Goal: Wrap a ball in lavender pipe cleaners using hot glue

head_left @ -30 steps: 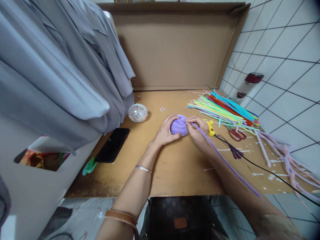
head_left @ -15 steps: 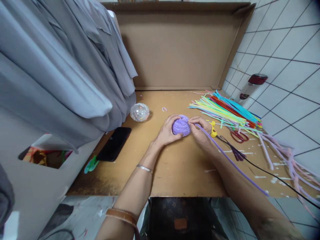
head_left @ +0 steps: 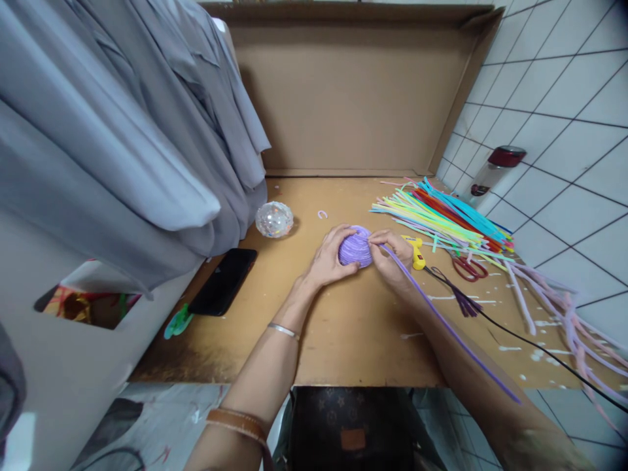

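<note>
A rounded purple coil of pipe cleaner [head_left: 355,248] is cupped by my left hand [head_left: 330,256], its fingers and thumb curved around the left side. My right hand [head_left: 394,256] pinches a long purple pipe cleaner [head_left: 444,316] at the coil's right edge. The strand's loose length trails down over my right forearm. Just right of my right hand lies a yellow hot glue gun [head_left: 417,254], partly hidden by the hand, with its black cord [head_left: 520,336] running to the lower right.
Colourful pipe cleaners [head_left: 446,212] are heaped at the back right, near red-handled scissors [head_left: 470,268]. A clear faceted bowl [head_left: 274,220] and a black phone [head_left: 224,282] are on the left. A cardboard panel [head_left: 338,98] stands behind; grey cloth [head_left: 147,131] hangs left.
The trailing end of the purple strand has swung slightly down and left. My right hand has shifted a touch left; my left hand keeps its hold on the coil.
</note>
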Action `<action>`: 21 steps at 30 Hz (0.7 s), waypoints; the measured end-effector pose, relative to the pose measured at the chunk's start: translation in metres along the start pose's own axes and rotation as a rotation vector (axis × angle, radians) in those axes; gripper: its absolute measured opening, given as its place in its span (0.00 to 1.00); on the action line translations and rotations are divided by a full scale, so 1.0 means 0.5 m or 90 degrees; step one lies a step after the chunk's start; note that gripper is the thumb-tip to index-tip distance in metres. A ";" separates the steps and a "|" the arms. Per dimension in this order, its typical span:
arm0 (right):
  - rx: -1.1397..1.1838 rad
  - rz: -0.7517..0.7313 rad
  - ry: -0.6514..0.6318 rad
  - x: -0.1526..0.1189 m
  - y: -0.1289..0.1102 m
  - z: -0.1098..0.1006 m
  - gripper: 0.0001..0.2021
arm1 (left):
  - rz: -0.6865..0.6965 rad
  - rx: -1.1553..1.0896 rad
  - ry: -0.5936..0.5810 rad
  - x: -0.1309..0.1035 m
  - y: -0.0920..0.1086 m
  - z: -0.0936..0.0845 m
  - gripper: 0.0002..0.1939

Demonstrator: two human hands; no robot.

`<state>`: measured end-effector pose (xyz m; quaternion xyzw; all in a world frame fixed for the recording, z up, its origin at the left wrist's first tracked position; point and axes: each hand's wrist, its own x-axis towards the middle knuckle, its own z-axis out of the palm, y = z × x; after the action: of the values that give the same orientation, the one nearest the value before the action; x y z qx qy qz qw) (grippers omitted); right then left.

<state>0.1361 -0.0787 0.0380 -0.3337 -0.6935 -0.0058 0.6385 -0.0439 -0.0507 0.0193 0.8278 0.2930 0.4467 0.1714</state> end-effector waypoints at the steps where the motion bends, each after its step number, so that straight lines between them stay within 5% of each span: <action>1: -0.009 -0.015 -0.001 0.000 -0.001 0.000 0.09 | 0.001 0.008 -0.001 0.000 0.000 0.000 0.35; 9: -0.071 -0.111 0.002 0.002 -0.008 0.000 0.13 | 0.024 0.033 0.005 -0.001 -0.001 -0.001 0.35; 21: -0.107 -0.087 -0.008 -0.005 -0.005 0.003 0.12 | 0.004 0.063 -0.023 -0.002 0.011 -0.006 0.35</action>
<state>0.1335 -0.0809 0.0366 -0.3382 -0.7154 -0.1055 0.6022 -0.0451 -0.0556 0.0236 0.8441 0.3093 0.4170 0.1342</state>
